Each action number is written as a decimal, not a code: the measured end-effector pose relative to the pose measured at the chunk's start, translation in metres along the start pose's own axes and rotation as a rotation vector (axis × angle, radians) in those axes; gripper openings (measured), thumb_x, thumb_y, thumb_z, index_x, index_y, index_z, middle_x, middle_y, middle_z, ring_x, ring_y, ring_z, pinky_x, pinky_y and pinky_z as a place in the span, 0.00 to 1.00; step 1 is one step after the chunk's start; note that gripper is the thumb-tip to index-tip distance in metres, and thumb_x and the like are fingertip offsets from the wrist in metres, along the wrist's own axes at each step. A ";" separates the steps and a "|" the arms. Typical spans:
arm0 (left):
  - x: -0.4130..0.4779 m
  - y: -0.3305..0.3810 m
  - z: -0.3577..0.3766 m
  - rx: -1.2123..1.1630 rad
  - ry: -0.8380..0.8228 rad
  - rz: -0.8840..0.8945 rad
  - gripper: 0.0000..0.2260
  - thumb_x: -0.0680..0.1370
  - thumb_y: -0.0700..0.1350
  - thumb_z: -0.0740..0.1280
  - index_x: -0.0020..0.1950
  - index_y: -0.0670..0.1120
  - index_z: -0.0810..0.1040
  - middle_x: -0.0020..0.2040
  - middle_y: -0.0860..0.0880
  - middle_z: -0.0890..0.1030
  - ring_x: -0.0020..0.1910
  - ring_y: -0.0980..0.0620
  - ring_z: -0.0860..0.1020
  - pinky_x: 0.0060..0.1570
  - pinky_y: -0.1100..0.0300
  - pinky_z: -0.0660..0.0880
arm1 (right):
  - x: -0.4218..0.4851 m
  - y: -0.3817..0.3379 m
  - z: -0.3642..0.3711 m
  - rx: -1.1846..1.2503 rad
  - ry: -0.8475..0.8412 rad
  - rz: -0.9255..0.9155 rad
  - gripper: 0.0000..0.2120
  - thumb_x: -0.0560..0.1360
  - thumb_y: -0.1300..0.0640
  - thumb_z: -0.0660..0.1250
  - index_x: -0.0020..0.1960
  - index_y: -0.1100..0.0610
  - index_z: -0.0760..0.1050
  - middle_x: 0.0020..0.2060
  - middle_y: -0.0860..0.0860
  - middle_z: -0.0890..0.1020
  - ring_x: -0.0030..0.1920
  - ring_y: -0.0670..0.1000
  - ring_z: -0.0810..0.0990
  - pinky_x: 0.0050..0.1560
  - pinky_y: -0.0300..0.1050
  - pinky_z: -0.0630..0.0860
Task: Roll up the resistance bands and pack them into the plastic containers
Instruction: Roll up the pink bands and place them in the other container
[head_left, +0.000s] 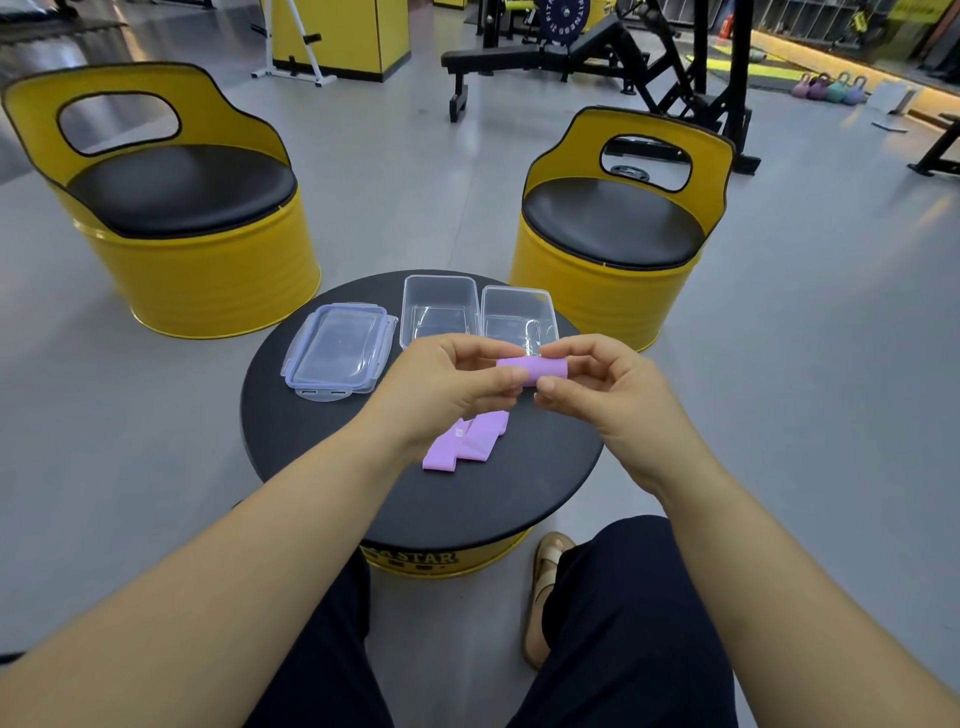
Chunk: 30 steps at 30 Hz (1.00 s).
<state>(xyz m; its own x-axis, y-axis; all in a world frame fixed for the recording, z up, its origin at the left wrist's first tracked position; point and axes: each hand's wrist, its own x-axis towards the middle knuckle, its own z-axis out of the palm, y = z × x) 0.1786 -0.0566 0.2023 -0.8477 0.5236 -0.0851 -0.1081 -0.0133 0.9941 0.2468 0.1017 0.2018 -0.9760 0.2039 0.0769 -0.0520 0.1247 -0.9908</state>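
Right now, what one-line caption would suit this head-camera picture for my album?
Left hand and right hand hold a rolled purple band above a black table with two clear containers.

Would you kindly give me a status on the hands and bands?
Left hand and right hand both pinching rolled purple band. Second band loose on table. Left container, right container open, empty; nothing blocking.
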 end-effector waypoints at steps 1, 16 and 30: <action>0.000 0.000 -0.001 0.012 0.011 0.005 0.07 0.71 0.38 0.73 0.48 0.45 0.82 0.43 0.45 0.84 0.42 0.50 0.83 0.46 0.61 0.80 | 0.001 0.000 0.000 -0.001 0.000 0.006 0.13 0.72 0.69 0.69 0.47 0.52 0.78 0.43 0.52 0.84 0.43 0.48 0.83 0.50 0.41 0.79; 0.025 -0.024 -0.013 0.116 0.157 0.112 0.11 0.69 0.36 0.75 0.43 0.52 0.83 0.43 0.50 0.85 0.48 0.50 0.82 0.55 0.53 0.78 | 0.037 0.026 0.013 0.268 0.044 0.259 0.16 0.63 0.55 0.73 0.49 0.59 0.79 0.40 0.54 0.83 0.35 0.48 0.82 0.44 0.42 0.80; 0.129 -0.125 -0.065 0.195 0.251 -0.089 0.13 0.69 0.36 0.74 0.45 0.53 0.81 0.46 0.57 0.83 0.46 0.61 0.81 0.49 0.70 0.75 | 0.142 0.130 0.036 0.047 0.047 0.426 0.12 0.70 0.64 0.73 0.52 0.58 0.78 0.39 0.52 0.84 0.38 0.49 0.84 0.43 0.39 0.81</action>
<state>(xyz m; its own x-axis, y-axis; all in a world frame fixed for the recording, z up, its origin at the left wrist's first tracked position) 0.0492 -0.0431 0.0629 -0.9434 0.2891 -0.1626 -0.1069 0.1989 0.9742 0.0937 0.1117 0.0795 -0.9015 0.2721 -0.3365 0.3432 -0.0242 -0.9389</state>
